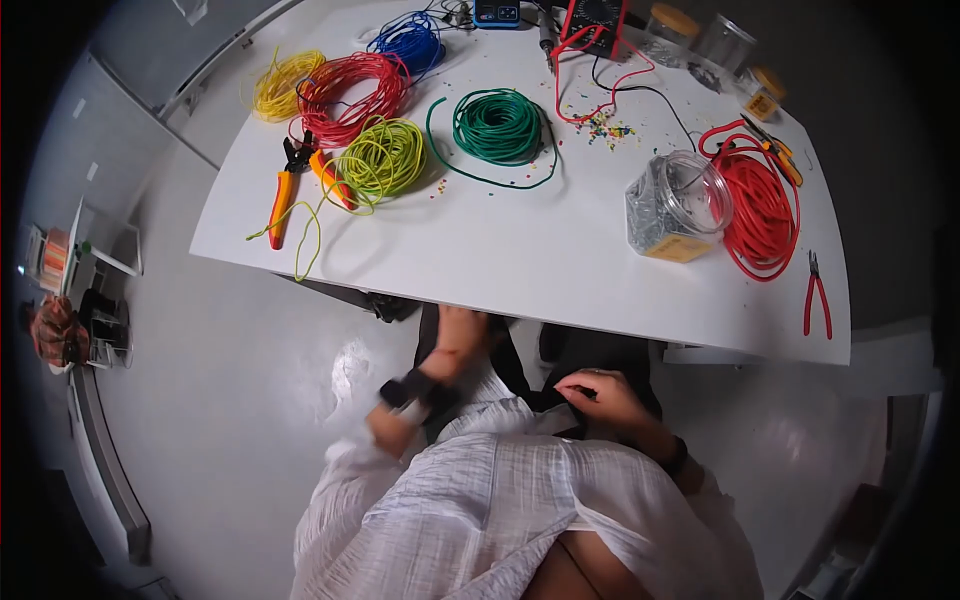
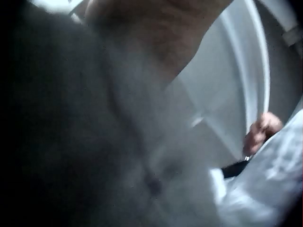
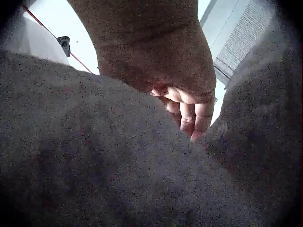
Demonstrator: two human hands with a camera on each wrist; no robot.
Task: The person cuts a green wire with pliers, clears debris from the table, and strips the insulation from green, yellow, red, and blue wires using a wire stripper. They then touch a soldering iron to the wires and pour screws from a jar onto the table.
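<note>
In the head view the left hand point(image 1: 462, 328) is at the table's front edge, above the lap, its fingers out of sight. The left wrist view shows only a blurred palm side of that hand point(image 2: 156, 33). Over the other thigh rests the right hand point(image 1: 606, 396), its fingers loosely curled and nothing visible in them. From the right wrist camera, this hand point(image 3: 163, 66) has bent fingers point(image 3: 188, 116) beside dark cloth. Neither hand touches anything on the white table point(image 1: 430, 270).
On the table lie coils of yellow point(image 1: 290, 88), red point(image 1: 355, 100), blue point(image 1: 410, 45), lime point(image 1: 380, 160) and green wire point(image 1: 497, 127), wire strippers point(image 1: 282, 205), a jar point(image 1: 660, 210), a thick red coil point(image 1: 762, 215), pliers point(image 1: 817, 300) and a multimeter point(image 1: 597, 22).
</note>
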